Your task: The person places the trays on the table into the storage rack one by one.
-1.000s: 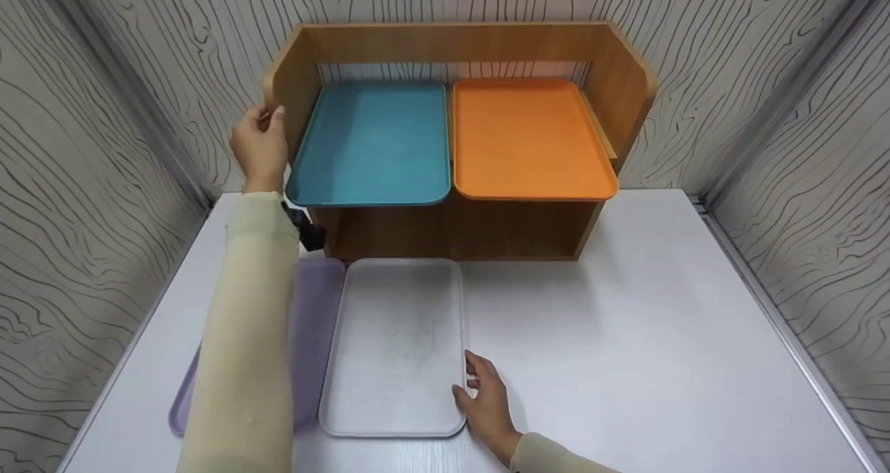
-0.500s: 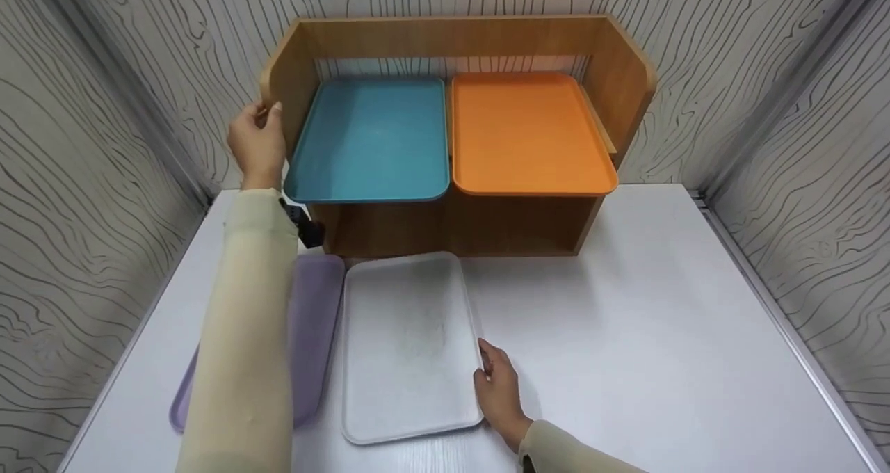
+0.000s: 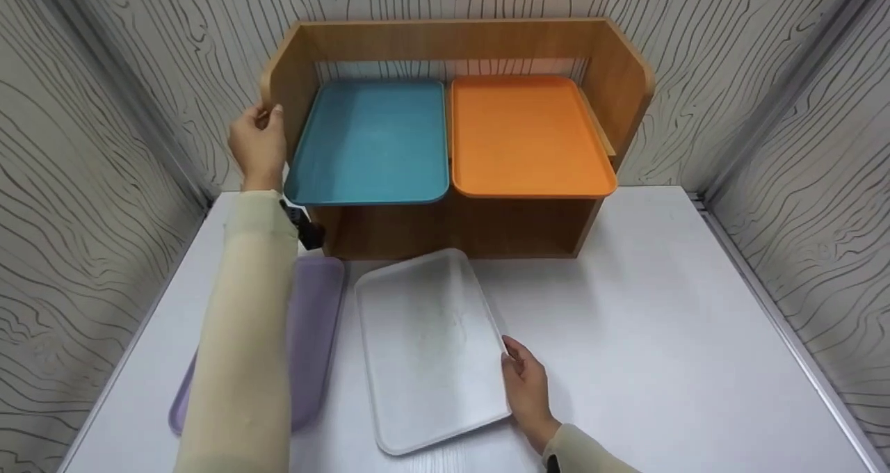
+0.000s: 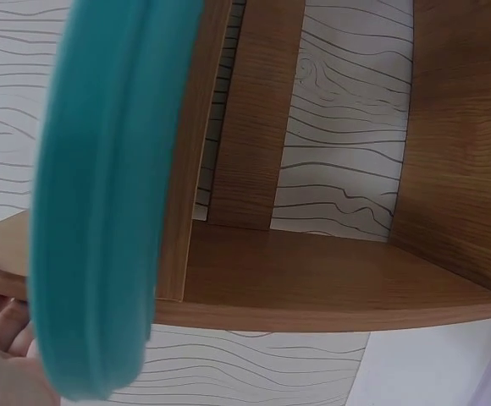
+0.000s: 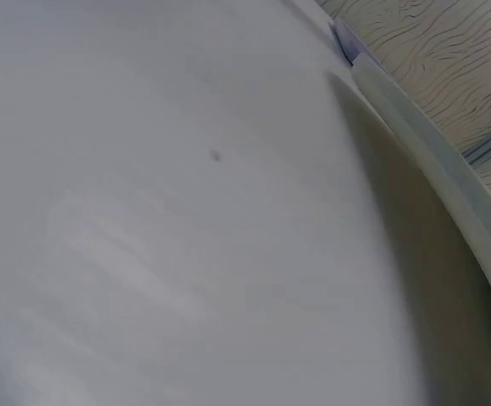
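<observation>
White tray lies skewed on counter, its right long edge pinched by right hand. Judged light, stiff, slick; best held mid-rim. Shelf side is gripped by left hand.

Staged booth: wood-grain patterned walls, white table.

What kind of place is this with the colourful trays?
Probably a small test booth, not a home: a white table walled by wood-grain panels, with a wooden shelf holding a blue tray and an orange tray.
</observation>
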Demonstrator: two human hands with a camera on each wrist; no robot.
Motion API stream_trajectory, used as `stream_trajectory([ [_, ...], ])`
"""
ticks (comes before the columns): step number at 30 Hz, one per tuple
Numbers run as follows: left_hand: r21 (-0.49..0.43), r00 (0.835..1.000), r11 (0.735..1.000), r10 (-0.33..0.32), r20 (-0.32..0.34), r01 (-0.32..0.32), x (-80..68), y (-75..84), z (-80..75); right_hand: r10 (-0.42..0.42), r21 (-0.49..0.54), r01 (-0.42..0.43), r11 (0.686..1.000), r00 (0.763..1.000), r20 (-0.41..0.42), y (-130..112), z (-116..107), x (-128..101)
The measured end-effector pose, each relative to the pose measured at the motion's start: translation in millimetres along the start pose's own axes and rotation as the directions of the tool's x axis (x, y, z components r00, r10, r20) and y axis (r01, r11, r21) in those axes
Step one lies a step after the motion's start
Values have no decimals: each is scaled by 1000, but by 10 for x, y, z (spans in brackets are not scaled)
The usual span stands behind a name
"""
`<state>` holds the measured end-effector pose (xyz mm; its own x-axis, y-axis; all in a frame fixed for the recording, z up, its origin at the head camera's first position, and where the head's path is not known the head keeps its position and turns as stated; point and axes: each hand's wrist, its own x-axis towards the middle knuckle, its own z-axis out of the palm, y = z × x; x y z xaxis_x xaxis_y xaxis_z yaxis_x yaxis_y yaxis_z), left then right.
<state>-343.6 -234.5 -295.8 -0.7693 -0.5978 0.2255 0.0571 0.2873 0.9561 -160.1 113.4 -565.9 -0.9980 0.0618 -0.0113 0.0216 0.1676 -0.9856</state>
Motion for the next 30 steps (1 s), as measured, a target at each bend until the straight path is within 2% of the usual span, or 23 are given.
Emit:
stream_trajectory([
  [5,-14,1000,1000,-16,-5,16,-8,21,4,15,24,-13,1000,998,-62,-26,-89,62],
  [10,-7,1000,1000,-10,-10,10,-11,35,-3,73,44,-68,997,992,-108,-67,-188,133],
  [14,3,1000,1000,-16,-9,16,-16,38,-8,118,101,-106,989,985,-125,-86,-284,166],
  [23,-8,1000,1000,-17,4,17,-18,17,-7,193,222,-147,964,960,-202,-136,-529,290],
  [30,-2,1000,1000,-2,-3,2,-6,7,6,250,297,-170,939,935,-253,-217,-728,490],
])
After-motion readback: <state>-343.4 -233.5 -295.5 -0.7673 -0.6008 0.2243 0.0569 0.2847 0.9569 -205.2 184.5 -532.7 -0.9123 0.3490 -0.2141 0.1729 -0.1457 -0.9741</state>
